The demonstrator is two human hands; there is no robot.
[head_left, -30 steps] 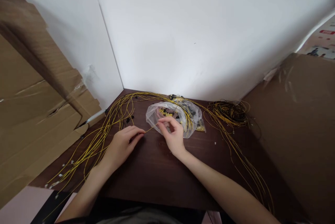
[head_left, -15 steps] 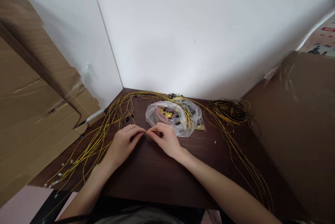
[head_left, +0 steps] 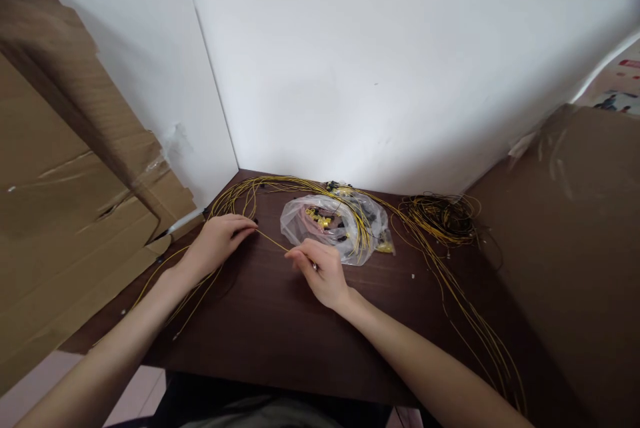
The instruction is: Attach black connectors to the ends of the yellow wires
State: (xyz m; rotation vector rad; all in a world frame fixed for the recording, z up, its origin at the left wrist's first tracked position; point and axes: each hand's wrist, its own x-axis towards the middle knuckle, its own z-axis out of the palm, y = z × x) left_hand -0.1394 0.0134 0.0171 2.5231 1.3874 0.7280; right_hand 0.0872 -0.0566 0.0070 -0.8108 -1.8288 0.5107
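A thin yellow wire (head_left: 273, 240) runs taut between my two hands above the dark brown table (head_left: 280, 328). My left hand (head_left: 217, 241) pinches it with thumb and fingertips, near the wires on the left. Closed around its other end is my right hand (head_left: 320, 271), with a small pale tip showing by the fingers. Just beyond the right hand lies a clear plastic bag (head_left: 295, 215) with small yellow and black parts (head_left: 320, 218) in it. A bundle of yellow wires (head_left: 280, 180) arches behind both hands; my left arm covers part of it.
At the back right sits a tangled coil of black and yellow wire (head_left: 440, 215), and loose yellow wires (head_left: 465, 308) trail down the right side. Cardboard (head_left: 65, 215) stands at the left, a brown panel (head_left: 565, 235) at the right. A white wall (head_left: 375, 68) rises behind.
My hands have moved from fingertip to fingertip to well apart, with the wire stretched between them. The left hand went left and away; the right hand turned slightly downward.
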